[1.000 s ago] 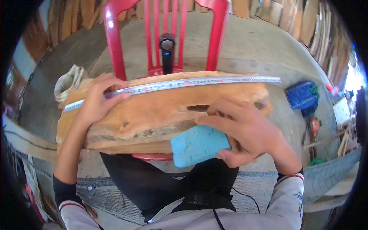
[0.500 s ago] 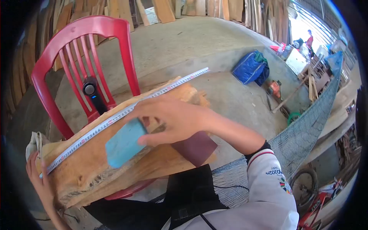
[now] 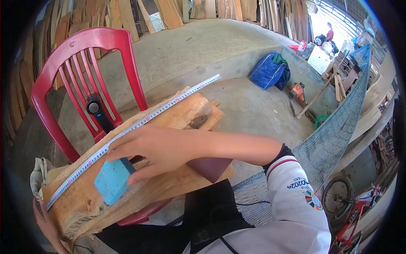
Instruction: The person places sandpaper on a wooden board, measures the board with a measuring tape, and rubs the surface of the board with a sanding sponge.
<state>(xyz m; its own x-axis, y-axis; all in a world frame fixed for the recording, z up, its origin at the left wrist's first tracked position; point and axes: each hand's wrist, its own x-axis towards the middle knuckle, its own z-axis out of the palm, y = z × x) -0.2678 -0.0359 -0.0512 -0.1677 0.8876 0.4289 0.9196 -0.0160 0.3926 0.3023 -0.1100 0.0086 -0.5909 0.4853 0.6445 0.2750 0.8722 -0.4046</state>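
A wooden slab (image 3: 169, 116) lies across a red plastic chair (image 3: 131, 76), with a white measuring tape (image 3: 148, 118) stretched along its far edge. My right hand (image 3: 154, 150) is closed round a light blue block (image 3: 112, 180), over the left half of the slab. Below my right forearm a dark maroon sheet (image 3: 211, 167) rests on the wood. At the slab's left end, beside the end of the tape, is my left hand (image 3: 45, 220), its fingers apart.
A black device (image 3: 97, 111) stands against the chair back. Beyond lie a blue bag (image 3: 268, 72), an orange tool (image 3: 297, 92) and a net hammock (image 3: 325, 148). Planks (image 3: 169, 12) lean on the far wall. A distant person (image 3: 329, 33) and a bicycle (image 3: 338, 197) show at the right.
The view has swung to the right. My right hand has carried the blue block left along the slab, and the maroon sheet has come into view. My left hand is off the tape's top.
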